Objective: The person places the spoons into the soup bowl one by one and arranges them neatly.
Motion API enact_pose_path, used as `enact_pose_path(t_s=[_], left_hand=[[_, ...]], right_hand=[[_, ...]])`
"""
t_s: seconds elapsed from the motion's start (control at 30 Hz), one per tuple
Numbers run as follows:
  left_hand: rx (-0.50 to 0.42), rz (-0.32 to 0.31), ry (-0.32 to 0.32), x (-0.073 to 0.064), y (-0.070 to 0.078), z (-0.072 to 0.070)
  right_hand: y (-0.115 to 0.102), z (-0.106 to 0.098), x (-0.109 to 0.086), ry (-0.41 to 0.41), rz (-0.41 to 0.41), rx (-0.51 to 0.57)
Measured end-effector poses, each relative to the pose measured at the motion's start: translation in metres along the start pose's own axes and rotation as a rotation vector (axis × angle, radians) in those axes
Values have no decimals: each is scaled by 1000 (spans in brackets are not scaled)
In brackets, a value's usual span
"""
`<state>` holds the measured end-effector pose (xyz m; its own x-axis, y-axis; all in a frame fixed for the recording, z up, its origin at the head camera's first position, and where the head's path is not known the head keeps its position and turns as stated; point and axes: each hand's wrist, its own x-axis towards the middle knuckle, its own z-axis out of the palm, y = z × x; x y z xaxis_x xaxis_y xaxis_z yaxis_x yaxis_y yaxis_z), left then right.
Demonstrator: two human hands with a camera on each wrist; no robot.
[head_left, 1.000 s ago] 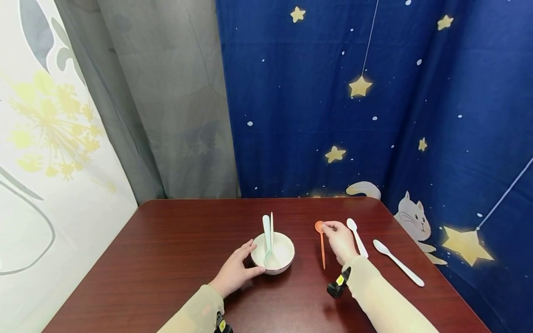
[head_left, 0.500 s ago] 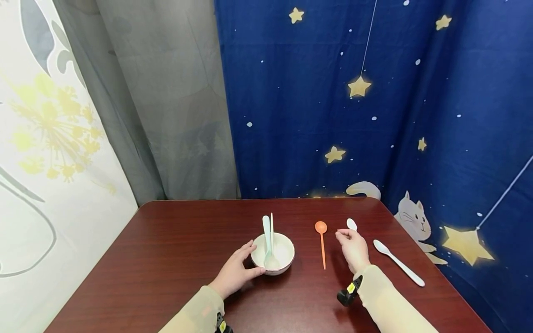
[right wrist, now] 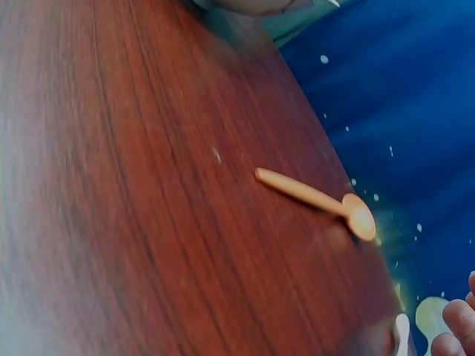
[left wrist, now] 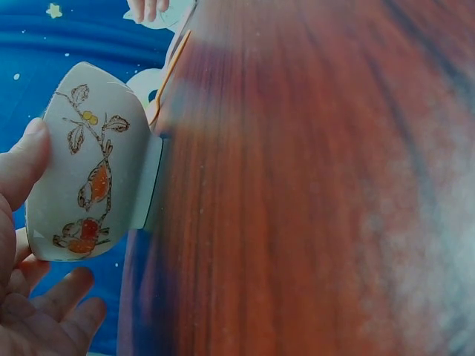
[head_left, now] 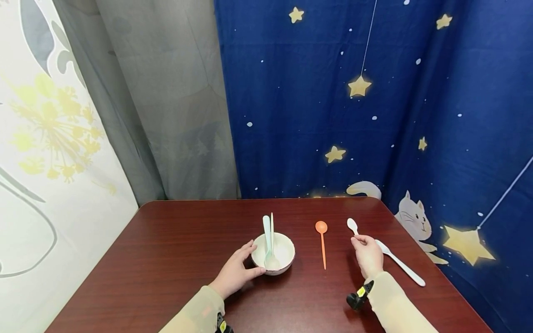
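A white bowl (head_left: 285, 249) stands on the brown table, with a pale green spoon (head_left: 267, 231) and a slim white utensil (head_left: 272, 226) leaning in it. My left hand (head_left: 236, 270) holds the bowl's left side, thumb at the near edge and fingers farther round; its fruit-patterned outside (left wrist: 96, 163) shows in the left wrist view. With thumb and forefinger my right hand (head_left: 368, 257) pinches a white spoon (head_left: 352, 225) below its head; the palm hides its handle. In the right wrist view only a few fingertips (right wrist: 456, 326) show.
An orange spoon (head_left: 323, 243) lies between the bowl and my right hand. Another white spoon (head_left: 404, 266) lies slanted to the right, partly behind that hand. Curtains (head_left: 312, 115) stand behind the table's far edge.
My right hand has left the orange spoon and moved right to the nearer white spoon. The orange spoon stays on the table. My left hand keeps its place at the bowl.
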<state>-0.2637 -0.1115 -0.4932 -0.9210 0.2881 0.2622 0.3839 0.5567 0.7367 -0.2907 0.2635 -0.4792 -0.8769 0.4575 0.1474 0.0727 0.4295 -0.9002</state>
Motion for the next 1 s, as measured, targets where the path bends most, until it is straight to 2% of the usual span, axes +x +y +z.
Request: enact_pose_path(t_s=[0.3,0.47,0.77,1.0], left_hand=[[1,-9,-3,0,1,0],[3,-18,-4,1,1,1],[2,-19,-7,2,0,1],[-1,-18,-7,2,0,1]], right_hand=[[14,-9,1,93,22,-45],[21,-13,2,83,50,-48],[30,-8,5,124,97,-176],[29,-5,8,87,137,-228]])
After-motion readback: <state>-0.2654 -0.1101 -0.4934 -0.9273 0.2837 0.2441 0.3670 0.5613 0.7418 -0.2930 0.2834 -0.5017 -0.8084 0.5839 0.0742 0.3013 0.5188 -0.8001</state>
